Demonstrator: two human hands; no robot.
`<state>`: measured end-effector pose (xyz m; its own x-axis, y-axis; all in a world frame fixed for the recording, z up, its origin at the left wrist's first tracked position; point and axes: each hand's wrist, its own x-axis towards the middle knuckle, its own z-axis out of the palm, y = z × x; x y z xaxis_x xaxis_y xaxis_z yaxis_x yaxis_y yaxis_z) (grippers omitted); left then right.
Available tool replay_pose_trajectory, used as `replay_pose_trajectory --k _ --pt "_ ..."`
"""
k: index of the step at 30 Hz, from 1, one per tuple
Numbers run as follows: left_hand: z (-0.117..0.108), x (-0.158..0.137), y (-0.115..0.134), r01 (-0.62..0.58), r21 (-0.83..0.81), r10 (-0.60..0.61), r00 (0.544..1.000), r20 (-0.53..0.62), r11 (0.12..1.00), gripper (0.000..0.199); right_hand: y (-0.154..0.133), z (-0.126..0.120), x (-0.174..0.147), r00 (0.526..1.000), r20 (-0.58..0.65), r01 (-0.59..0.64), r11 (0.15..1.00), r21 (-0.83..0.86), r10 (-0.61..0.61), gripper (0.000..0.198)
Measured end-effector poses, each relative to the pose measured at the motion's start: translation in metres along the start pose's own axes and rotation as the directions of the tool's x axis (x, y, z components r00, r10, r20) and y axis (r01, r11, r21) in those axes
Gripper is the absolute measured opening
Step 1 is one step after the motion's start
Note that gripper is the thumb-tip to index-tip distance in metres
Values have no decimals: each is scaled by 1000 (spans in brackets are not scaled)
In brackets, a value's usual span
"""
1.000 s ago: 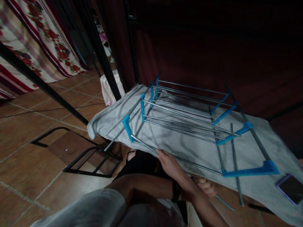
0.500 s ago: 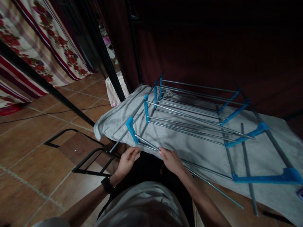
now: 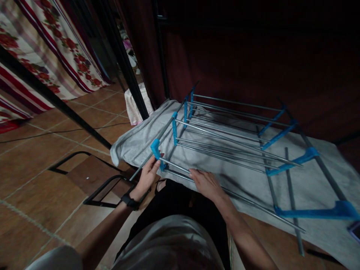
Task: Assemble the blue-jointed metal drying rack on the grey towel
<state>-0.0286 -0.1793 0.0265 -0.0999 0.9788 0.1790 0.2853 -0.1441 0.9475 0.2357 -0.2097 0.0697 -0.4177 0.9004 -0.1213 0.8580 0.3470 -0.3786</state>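
A rack of metal rods and blue plastic brackets lies on a grey cloth [image 3: 239,195]. My left hand [image 3: 147,175] is closed around the lower part of the near-left blue bracket [image 3: 155,147], some fingers hidden behind it. One end of a loose-looking metal rod [image 3: 176,166] meets that bracket beside my thumb. My right hand [image 3: 206,183] grips this rod from above, further along. The rod's far end [image 3: 295,226] sticks out past the near-right bracket [image 3: 317,213], apart from it. A second rod runs just below, between the two near brackets.
A black-framed folding step stool [image 3: 92,176] stands on the tiled floor to the left. A dark slanting pole [image 3: 70,112] crosses there, and a cable [image 3: 64,132] lies behind it. A dark phone-like object [image 3: 354,230] rests at the right edge. A floral curtain [image 3: 53,56] hangs at back left.
My left hand has moved up and forward onto the near-left bracket. The rod has shifted, its near end now at the bracket and its far end further right. My right hand has moved slightly forward.
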Motion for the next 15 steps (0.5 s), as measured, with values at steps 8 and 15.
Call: replay_pose_trajectory --k 8,15 --pt "-1 -1 5 -69 219 62 997 39 973 42 -4 -9 6 999 -34 25 999 -30 -26 34" --pt "-14 -10 -5 -123 465 141 990 -4 877 64 -1 -8 11 998 -9 63 998 -22 -64 33"
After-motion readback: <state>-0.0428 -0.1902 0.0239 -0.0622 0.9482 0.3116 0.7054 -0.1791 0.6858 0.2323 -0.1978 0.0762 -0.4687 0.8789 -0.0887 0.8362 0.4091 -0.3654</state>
